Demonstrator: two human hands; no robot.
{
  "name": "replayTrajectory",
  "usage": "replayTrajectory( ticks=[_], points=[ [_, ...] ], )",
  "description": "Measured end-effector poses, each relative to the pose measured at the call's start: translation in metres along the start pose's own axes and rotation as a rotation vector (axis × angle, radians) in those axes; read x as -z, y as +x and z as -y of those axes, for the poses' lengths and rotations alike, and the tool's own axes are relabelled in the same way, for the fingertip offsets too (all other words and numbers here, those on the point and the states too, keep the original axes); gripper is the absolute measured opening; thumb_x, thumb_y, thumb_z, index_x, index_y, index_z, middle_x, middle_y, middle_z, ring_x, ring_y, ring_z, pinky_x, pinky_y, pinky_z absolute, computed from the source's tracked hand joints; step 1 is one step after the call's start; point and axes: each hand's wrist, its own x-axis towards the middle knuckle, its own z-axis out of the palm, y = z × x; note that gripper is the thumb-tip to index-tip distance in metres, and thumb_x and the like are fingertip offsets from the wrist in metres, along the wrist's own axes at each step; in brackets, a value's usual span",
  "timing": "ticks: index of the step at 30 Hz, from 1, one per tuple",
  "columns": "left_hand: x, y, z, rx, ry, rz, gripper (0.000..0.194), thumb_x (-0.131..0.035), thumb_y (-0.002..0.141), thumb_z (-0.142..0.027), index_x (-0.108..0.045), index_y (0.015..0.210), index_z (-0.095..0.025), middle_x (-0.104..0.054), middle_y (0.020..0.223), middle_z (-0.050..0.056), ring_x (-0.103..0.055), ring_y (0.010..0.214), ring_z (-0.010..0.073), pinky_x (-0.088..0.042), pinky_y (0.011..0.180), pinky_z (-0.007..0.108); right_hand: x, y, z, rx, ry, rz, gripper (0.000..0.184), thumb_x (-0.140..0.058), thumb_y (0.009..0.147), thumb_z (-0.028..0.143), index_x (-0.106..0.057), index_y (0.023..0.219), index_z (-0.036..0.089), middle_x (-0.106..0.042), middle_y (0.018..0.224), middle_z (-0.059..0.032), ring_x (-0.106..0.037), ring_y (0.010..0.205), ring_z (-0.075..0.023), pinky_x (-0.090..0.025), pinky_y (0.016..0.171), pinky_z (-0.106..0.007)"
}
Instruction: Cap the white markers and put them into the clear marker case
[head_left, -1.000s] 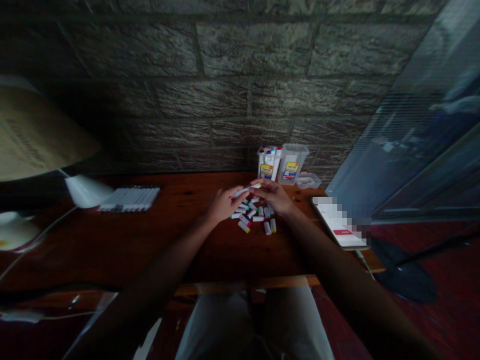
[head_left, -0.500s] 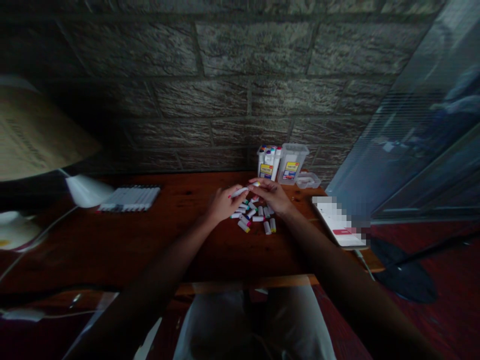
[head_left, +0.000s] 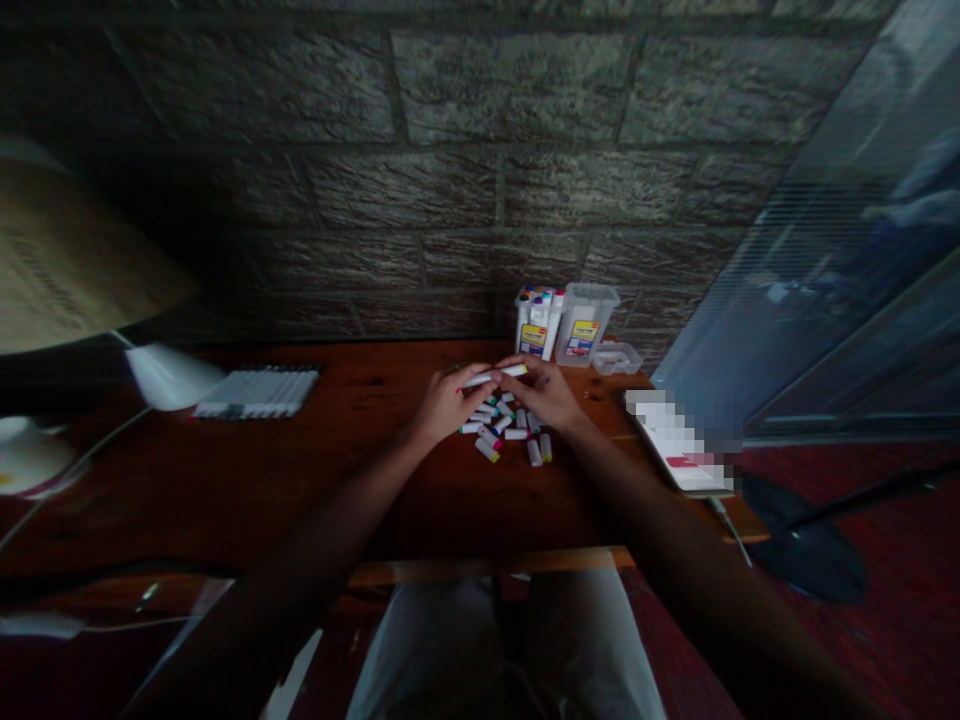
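Observation:
My left hand point(head_left: 444, 405) is closed around the barrel of a white marker point(head_left: 478, 379), whose left end shows a red tip. Over the marker's right end sits a white cap with a yellow end point(head_left: 517, 369), pinched by the fingers of my right hand point(head_left: 551, 395). Cap and barrel line up; whether they are fully pressed together I cannot tell. Just below both hands, several loose white marker caps point(head_left: 516, 435) with coloured ends lie scattered on the wooden table point(head_left: 315, 480).
Behind my right hand stands a transparent box of markers point(head_left: 534, 342), beside another transparent box point(head_left: 583, 335) and a small tray-like lid point(head_left: 618, 357). Capless-looking markers point(head_left: 259, 393) lie in a row at left, near a white lamp point(head_left: 172, 378). A tablet-like device point(head_left: 679, 440) rests at right.
The yellow-ended cap was angled at the marker's right end; now it lies in line with the barrel. Both hands keep their hold and have hardly moved.

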Motion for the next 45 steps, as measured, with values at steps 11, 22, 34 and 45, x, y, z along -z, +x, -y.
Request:
replayTrajectory(
  ticks=[11,22,34,45],
  points=[
    [0.001,0.0,-0.002,0.0,-0.012,0.008,0.024,-0.06,0.088,-0.033,-0.068,0.107,-0.021,-0.074,0.102,0.004,-0.068,0.092,0.0169,-0.052,0.083,0.028,0.0,0.001,0.003,-0.059,-0.062,0.025,0.047,-0.061,0.077,0.064,-0.062,0.088,0.019,-0.06,0.063,0.002,-0.049,0.046,-0.0084,-0.041,0.044,-0.022],
    [0.0,-0.002,-0.001,0.048,-0.06,0.066,0.023,-0.061,0.087,-0.034,-0.068,0.106,-0.023,-0.074,0.103,0.002,-0.07,0.09,0.0163,-0.051,0.08,0.025,0.002,-0.001,0.004,-0.042,-0.163,0.027,0.049,-0.053,0.081,0.067,-0.06,0.075,0.019,-0.058,0.056,0.0008,-0.048,0.046,-0.0099,-0.039,0.046,-0.024],
    [0.0,-0.001,0.001,0.036,-0.074,0.065,0.022,-0.059,0.087,-0.03,-0.066,0.106,-0.021,-0.074,0.099,0.003,-0.069,0.086,0.0146,-0.051,0.078,0.023,0.002,-0.001,-0.003,-0.008,-0.022,0.092,0.036,-0.074,0.073,0.046,-0.059,0.089,0.018,-0.059,0.066,0.002,-0.049,0.05,-0.0086,-0.039,0.046,-0.023],
    [0.006,0.001,0.004,0.097,0.021,0.103,0.031,-0.051,0.091,-0.044,-0.067,0.103,-0.02,-0.074,0.093,0.004,-0.069,0.079,0.0157,-0.048,0.069,0.023,0.007,0.003,0.002,-0.14,0.086,0.015,0.041,-0.076,0.069,0.048,-0.058,0.091,0.018,-0.06,0.064,0.0037,-0.048,0.046,-0.0076,-0.037,0.042,-0.02]
  ],
)
